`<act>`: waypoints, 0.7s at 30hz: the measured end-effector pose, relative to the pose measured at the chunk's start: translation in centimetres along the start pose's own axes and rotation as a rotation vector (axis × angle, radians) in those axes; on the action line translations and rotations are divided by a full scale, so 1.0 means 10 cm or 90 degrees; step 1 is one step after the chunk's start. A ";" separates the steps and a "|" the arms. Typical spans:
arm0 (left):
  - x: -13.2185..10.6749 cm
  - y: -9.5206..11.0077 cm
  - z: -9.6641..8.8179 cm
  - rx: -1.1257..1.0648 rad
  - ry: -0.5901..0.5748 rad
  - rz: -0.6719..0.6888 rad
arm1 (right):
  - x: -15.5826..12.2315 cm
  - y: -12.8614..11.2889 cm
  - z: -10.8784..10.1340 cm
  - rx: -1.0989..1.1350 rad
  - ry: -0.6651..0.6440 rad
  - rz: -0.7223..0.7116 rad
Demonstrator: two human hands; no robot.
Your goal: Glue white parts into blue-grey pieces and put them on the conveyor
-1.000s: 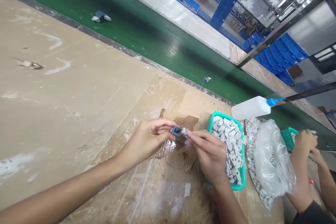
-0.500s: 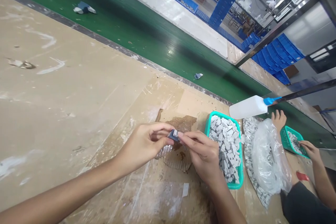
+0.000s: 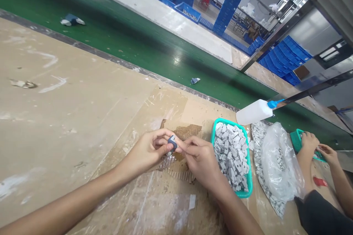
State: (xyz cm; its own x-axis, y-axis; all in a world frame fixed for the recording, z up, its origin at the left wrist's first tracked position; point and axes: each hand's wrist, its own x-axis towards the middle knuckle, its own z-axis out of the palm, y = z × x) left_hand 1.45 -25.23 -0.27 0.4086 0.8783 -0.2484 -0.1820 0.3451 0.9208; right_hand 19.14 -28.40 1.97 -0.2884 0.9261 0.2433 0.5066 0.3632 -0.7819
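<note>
Between my hands is a small dark blue-grey plastic part (image 3: 173, 143) with a light grey piece set in it. My left hand (image 3: 151, 150) pinches it between thumb and fingers from the left. The closed fingers of my right hand (image 3: 202, 159) meet its right side; their tips are partly hidden. Under both hands lies a torn, wet-looking piece of cardboard (image 3: 190, 131). Close to my right hand stands a green basket (image 3: 250, 176) filled with small light grey plastic pieces (image 3: 231, 150).
A white bottle (image 3: 253, 113) with a blue nozzle lies tilted behind the basket. Right of it is a clear plastic bag (image 3: 278, 161) of grey pieces. A co-worker's hands (image 3: 310, 141) work at another green basket (image 3: 295, 139). Blue-grey parts (image 3: 195, 80) lie on the green conveyor belt (image 3: 154, 57).
The part in my hands has been turned, and my right fingers have shifted to its side. Parts on the belt appear further left. The co-worker's one hand has moved down to the basket.
</note>
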 end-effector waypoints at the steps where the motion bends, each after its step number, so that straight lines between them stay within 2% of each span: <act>1: 0.01 0.02 0.01 -0.062 -0.014 -0.019 | 0.01 -0.04 -0.06 0.003 0.006 0.023; 3: 0.01 0.07 0.01 -0.185 -0.042 -0.072 | -0.02 -0.12 -0.22 -0.007 0.058 0.065; 5: 0.01 0.10 -0.01 -0.270 -0.049 -0.124 | -0.09 -0.16 -0.41 -0.038 0.159 0.102; 8: 0.02 0.12 -0.08 -0.348 -0.010 -0.163 | -0.21 -0.11 -0.64 -0.060 0.310 0.169; 11: 0.03 0.12 -0.13 -0.382 0.022 -0.175 | -0.28 -0.02 -0.73 -0.058 0.494 0.231; 13: 0.03 0.12 -0.13 -0.377 0.026 -0.184 | -0.29 0.04 -0.74 -0.049 0.572 0.265; 16: 0.00 0.11 -0.05 -0.348 0.039 -0.208 | -0.28 0.10 -0.77 -0.024 0.563 0.299; 19: 0.00 0.10 0.06 -0.277 0.031 -0.240 | -0.29 0.18 -0.80 -0.002 0.474 0.325; 21: 0.11 0.14 0.08 -0.186 0.024 -0.214 | -0.30 0.26 -0.78 -0.026 0.411 0.328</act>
State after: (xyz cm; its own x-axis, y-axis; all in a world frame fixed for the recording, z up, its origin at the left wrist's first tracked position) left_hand 2.40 -24.07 0.98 0.4569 0.7108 -0.5349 -0.2924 0.6879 0.6643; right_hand 27.66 -29.41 3.70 0.5058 0.8492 0.1514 0.4806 -0.1316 -0.8670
